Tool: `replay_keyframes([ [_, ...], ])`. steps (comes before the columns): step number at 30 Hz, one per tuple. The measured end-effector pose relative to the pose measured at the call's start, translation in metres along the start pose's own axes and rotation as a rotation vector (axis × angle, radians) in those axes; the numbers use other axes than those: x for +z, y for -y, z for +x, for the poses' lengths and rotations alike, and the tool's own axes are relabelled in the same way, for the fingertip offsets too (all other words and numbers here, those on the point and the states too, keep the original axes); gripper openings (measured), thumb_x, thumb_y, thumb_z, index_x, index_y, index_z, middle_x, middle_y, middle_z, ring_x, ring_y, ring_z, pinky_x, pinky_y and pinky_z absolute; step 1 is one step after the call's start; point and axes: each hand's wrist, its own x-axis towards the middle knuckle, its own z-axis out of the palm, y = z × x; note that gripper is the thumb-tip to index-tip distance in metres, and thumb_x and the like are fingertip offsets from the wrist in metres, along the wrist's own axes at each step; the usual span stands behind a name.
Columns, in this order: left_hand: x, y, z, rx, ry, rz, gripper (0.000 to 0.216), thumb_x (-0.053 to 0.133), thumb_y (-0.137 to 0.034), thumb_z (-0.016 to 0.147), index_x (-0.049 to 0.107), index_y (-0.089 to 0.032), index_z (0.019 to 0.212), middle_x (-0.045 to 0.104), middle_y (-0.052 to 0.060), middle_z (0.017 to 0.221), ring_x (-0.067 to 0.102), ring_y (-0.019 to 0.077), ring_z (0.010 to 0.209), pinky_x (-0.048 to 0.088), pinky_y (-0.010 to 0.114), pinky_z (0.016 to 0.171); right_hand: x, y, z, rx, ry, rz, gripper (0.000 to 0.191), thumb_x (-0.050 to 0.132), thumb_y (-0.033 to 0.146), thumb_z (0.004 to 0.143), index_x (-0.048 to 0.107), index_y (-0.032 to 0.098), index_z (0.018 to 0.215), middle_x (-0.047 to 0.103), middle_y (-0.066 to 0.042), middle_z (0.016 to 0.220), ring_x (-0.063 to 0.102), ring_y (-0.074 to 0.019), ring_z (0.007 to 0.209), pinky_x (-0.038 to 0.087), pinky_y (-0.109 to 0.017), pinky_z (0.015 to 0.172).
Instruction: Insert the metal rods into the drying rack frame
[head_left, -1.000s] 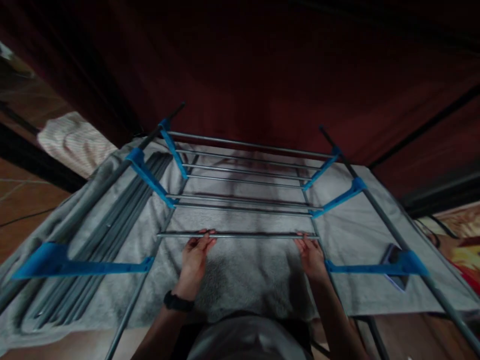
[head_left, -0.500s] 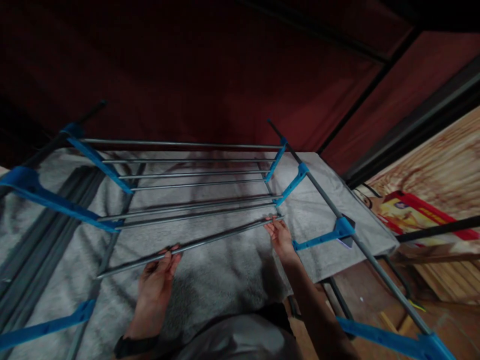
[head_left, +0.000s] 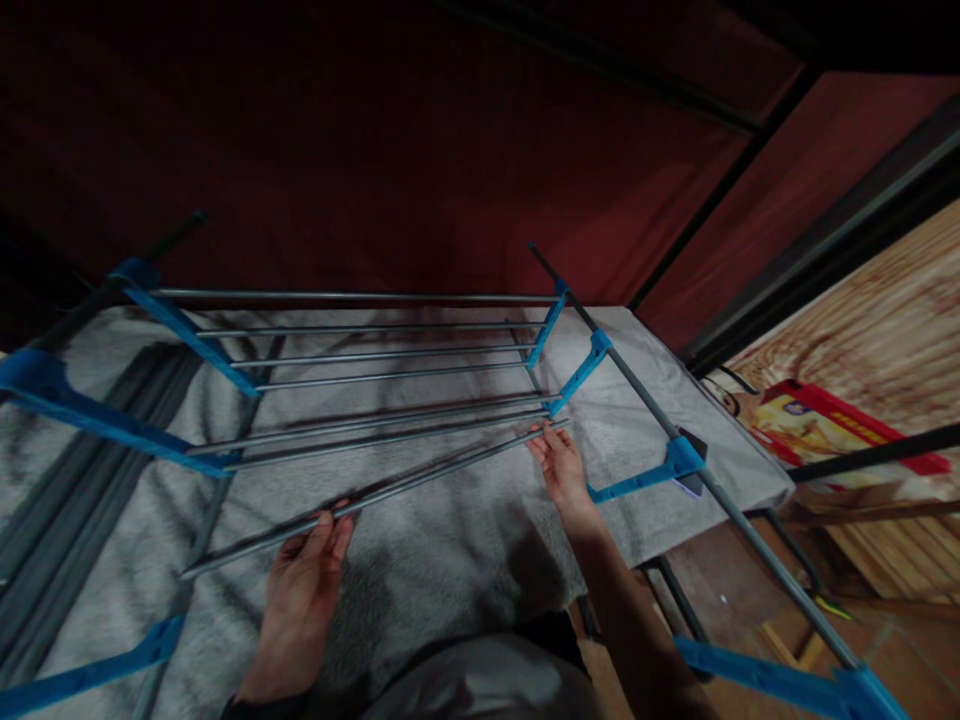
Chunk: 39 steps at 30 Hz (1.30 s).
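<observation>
A grey metal rod (head_left: pixel 420 478) lies slantwise over a grey towel (head_left: pixel 450 540), and both my hands hold it. My left hand (head_left: pixel 304 585) grips its near left part with the fingers curled round it. My right hand (head_left: pixel 559 465) pinches its far right end, close to a blue plastic connector (head_left: pixel 581 372) of the rack frame (head_left: pixel 360 360). Several parallel rods are fitted in the frame between blue side bars just beyond the held rod.
Loose grey rods (head_left: pixel 67 500) lie on the towel at the left. A blue bracket (head_left: pixel 660 470) sits on the right side rail (head_left: pixel 750 540), with a dark object under it. Red fabric hangs behind. A wooden floor and a red-and-yellow printed thing (head_left: pixel 817 425) are at the right.
The view has swung to the right. The rod, level a second ago, now slants, with its left end nearer me. Both hands have stayed on it.
</observation>
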Motion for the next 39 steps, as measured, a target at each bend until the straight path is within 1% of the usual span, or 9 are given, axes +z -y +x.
replay_keyframes([
  [6,0.000,-0.004,-0.001,0.003,0.013,-0.011,0.026,0.075,-0.003,0.078,0.059,-0.021,0.066,0.075,-0.001,0.077,0.078,0.0148,0.080,0.067,0.029,0.088,0.002,0.002,-0.002,-0.023,0.001,0.007,0.026,0.092,0.027,0.074,0.067,0.024,0.080,0.081,0.001,0.085,0.078,-0.0141,0.080,0.066,-0.025,0.075],
  [10,-0.001,-0.007,0.001,0.038,0.055,0.030,0.031,0.077,-0.004,0.075,0.053,-0.021,0.063,0.074,-0.002,0.074,0.078,0.0150,0.077,0.066,0.027,0.087,0.003,0.006,-0.001,-0.018,-0.003,0.010,0.023,0.090,0.026,0.076,0.069,0.024,0.083,0.081,0.000,0.087,0.078,-0.0149,0.080,0.067,-0.026,0.074],
  [13,-0.001,-0.009,0.000,0.055,0.056,0.049,0.026,0.078,-0.005,0.075,0.059,-0.021,0.067,0.074,-0.002,0.075,0.078,0.0152,0.079,0.066,0.027,0.087,0.002,0.008,0.001,-0.025,-0.041,0.022,0.022,0.089,0.028,0.079,0.068,0.024,0.083,0.081,0.000,0.088,0.078,-0.0150,0.080,0.066,-0.026,0.074],
  [17,0.000,-0.014,-0.006,0.068,0.075,0.040,0.023,0.079,-0.004,0.076,0.064,-0.020,0.071,0.076,-0.001,0.078,0.079,0.0157,0.081,0.066,0.026,0.085,-0.004,0.011,0.005,-0.011,-0.049,0.011,0.019,0.081,0.037,0.088,0.072,0.021,0.093,0.081,-0.002,0.090,0.077,-0.0155,0.080,0.065,-0.028,0.076],
  [21,0.006,-0.021,-0.016,0.045,0.083,0.003,0.025,0.074,0.001,0.080,0.064,-0.020,0.072,0.076,-0.002,0.076,0.079,0.0149,0.081,0.067,0.024,0.080,-0.008,0.012,0.007,0.024,-0.069,0.022,0.019,0.071,0.040,0.095,0.072,0.021,0.093,0.080,-0.002,0.086,0.076,-0.0151,0.079,0.065,-0.028,0.077],
  [26,0.015,-0.027,-0.024,-0.008,0.068,-0.062,0.027,0.064,0.005,0.084,0.064,-0.018,0.072,0.075,-0.001,0.074,0.078,0.0129,0.077,0.067,0.023,0.077,-0.010,0.012,0.007,0.044,-0.085,0.027,0.017,0.072,0.038,0.095,0.071,0.021,0.091,0.080,-0.002,0.086,0.076,-0.0150,0.081,0.064,-0.027,0.079],
  [30,0.014,-0.028,-0.021,0.024,0.086,-0.141,0.030,0.065,0.004,0.085,0.056,-0.019,0.068,0.076,-0.003,0.076,0.079,0.0150,0.079,0.068,0.028,0.078,-0.014,0.010,0.008,0.059,-0.104,0.017,0.016,0.067,0.036,0.097,0.070,0.021,0.092,0.079,-0.001,0.086,0.076,-0.0140,0.080,0.064,-0.027,0.081],
  [34,0.006,-0.034,-0.016,0.090,0.100,-0.183,0.021,0.064,-0.001,0.090,0.065,-0.018,0.078,0.078,0.001,0.081,0.079,0.0156,0.081,0.066,0.027,0.081,-0.031,0.007,0.010,0.052,-0.134,-0.021,0.016,0.067,0.037,0.096,0.070,0.022,0.090,0.078,0.001,0.083,0.076,-0.0139,0.079,0.065,-0.028,0.084],
  [39,-0.007,-0.043,-0.011,0.144,0.118,-0.229,0.009,0.065,-0.010,0.096,0.071,-0.016,0.092,0.080,0.006,0.088,0.080,0.0169,0.085,0.063,0.030,0.085,-0.072,0.001,0.021,0.091,-0.192,-0.055,0.009,0.072,0.031,0.088,0.071,0.023,0.086,0.079,-0.002,0.089,0.079,-0.0148,0.086,0.066,-0.028,0.084],
])
